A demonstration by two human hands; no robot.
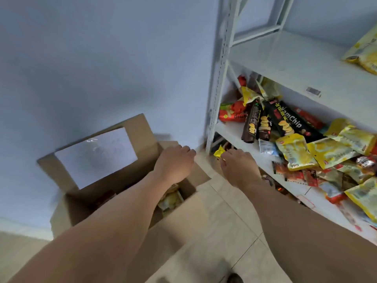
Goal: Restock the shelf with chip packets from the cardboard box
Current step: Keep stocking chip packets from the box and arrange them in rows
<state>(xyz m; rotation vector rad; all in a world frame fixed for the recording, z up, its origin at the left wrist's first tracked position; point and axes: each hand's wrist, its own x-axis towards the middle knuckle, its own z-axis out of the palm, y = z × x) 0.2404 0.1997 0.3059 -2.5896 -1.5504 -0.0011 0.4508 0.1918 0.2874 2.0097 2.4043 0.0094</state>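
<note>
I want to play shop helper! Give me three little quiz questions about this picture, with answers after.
1. True or false: the brown cardboard box is closed.
2. Which hand pinches the small yellow packet?
3. The black YamChip packets lie: A) in the box, B) on the white metal shelf, C) on the tiled floor.

Key: 1. False, its flaps are open. 2. The right hand; the left hand holds nothing. 3. B.

Open box, half-stocked shelf

Brown cardboard box [85, 203] sits open on the floor, packets inside; white metal shelf [234, 131] beside it holds jumbled yellow, black and red chip packets [293, 152].
</note>
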